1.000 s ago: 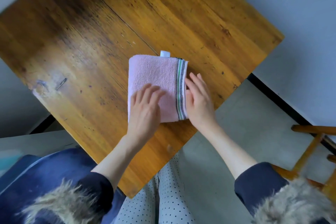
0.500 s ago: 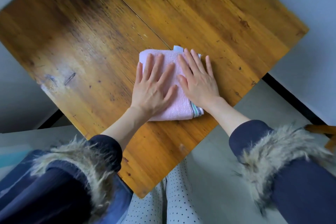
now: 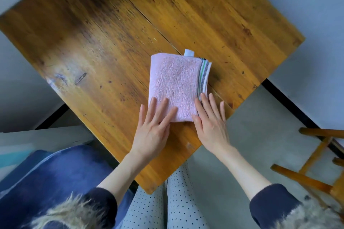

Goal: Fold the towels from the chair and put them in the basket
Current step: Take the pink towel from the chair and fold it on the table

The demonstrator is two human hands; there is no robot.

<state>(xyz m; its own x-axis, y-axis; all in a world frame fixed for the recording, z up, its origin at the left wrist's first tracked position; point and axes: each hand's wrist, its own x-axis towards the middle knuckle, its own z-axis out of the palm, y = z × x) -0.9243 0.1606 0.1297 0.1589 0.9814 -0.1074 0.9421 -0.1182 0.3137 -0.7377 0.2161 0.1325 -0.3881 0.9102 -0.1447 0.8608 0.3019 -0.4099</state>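
A small pink towel (image 3: 176, 83), folded into a thick rectangle, lies flat on the wooden table (image 3: 104, 42). It has a striped border along its right side and a white tag at its far edge. My left hand (image 3: 154, 126) lies flat with straight fingers on the towel's near left corner. My right hand (image 3: 211, 121) lies flat at the near right corner, its fingertips touching the striped border. Neither hand grips anything. No basket is in view.
A wooden chair (image 3: 316, 163) stands at the lower right on the grey floor (image 3: 260, 135). The table's near corner points at my legs. A blue object (image 3: 46, 173) sits at the lower left beside the table.
Both hands have slid back toward me from the towel's middle to its near edge, uncovering most of its top. The towel stays folded in place.
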